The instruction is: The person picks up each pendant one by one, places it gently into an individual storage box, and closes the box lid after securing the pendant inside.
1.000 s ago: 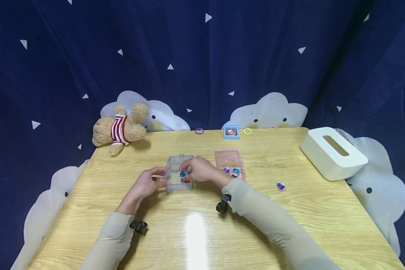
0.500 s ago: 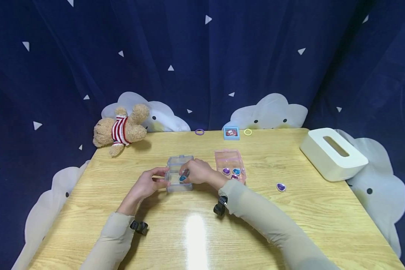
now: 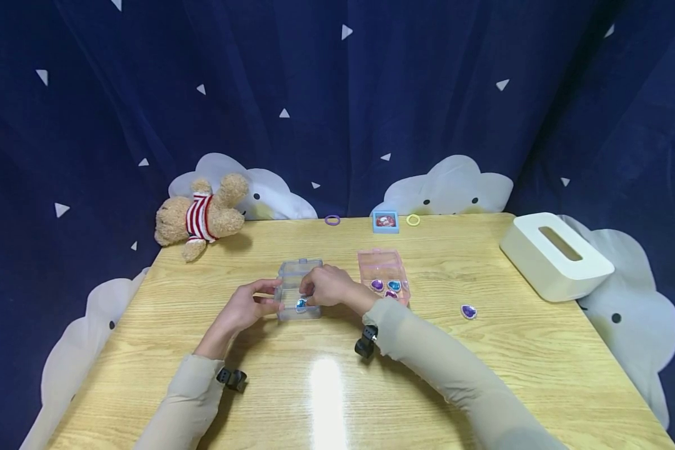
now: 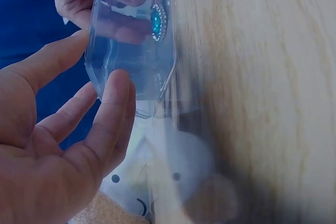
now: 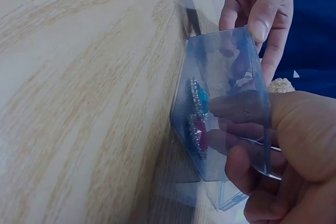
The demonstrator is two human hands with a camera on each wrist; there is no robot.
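Observation:
A clear bluish plastic box [image 3: 289, 312] stands with its lid up on the table. My left hand [image 3: 251, 304] holds its left side between thumb and fingers. A teal gem [image 3: 302, 304] with a beaded silver rim lies on the box floor. Beside it sits a pink gem [image 5: 200, 136], seen in the right wrist view. My right hand [image 3: 332, 286] reaches inside, its fingertips close to both gems and pinching neither; whether they touch the gems I cannot tell. To the right, an opened pink box [image 3: 379, 265] contains purple, blue and magenta gems.
A purple gem [image 3: 469, 311] lies on the table at right, before a white tissue box [image 3: 557, 256]. At the back are a teddy bear [image 3: 199, 219], a purple ring [image 3: 332, 219], a small blue case [image 3: 385, 222] and a yellow ring [image 3: 413, 219].
The teal gem has gone from my right fingers down onto the box floor, and the fingers have let it go. My left hand stays at the box's left side.

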